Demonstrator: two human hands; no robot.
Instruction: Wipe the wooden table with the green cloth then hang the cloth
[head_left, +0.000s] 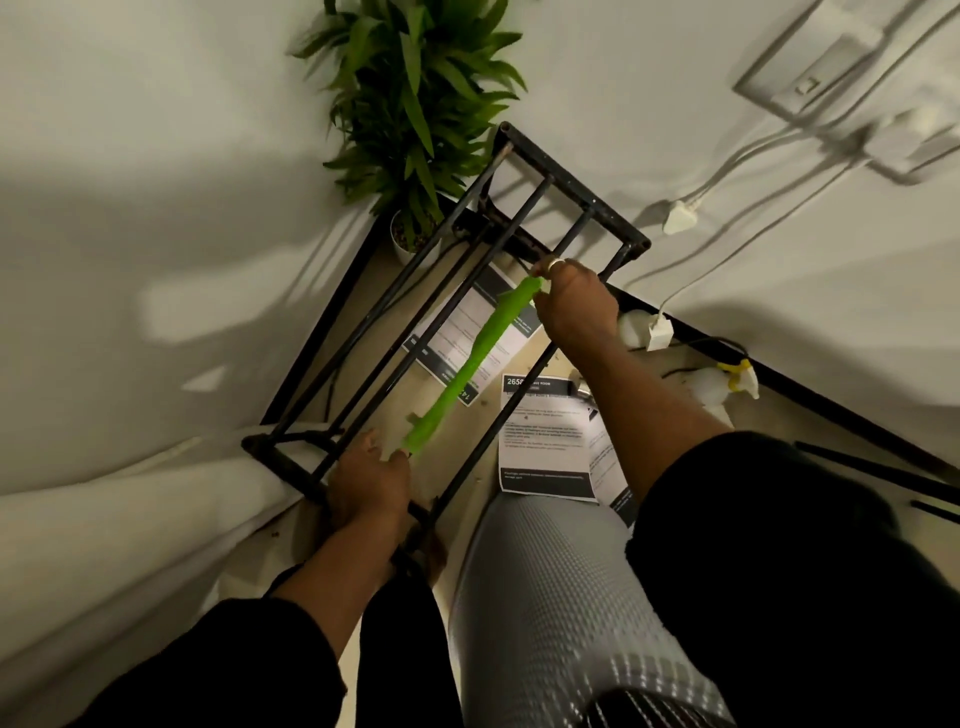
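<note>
The green cloth (474, 361) is stretched into a long narrow strip over the bars of a black metal rack (566, 195). My right hand (571, 306) pinches its far end near the rack's back rail. My left hand (371, 480) holds its near end by the rack's front rail. The wooden table (810, 415) lies below the rack, seen through the bars.
Printed paper sheets (545, 441) lie on the table, with a white spray bottle (722, 384) and a white plug (657, 332) to the right. A potted plant (415, 114) stands at the back corner. White cables run along the wall (130, 156). My knee in patterned fabric (561, 597) fills the foreground.
</note>
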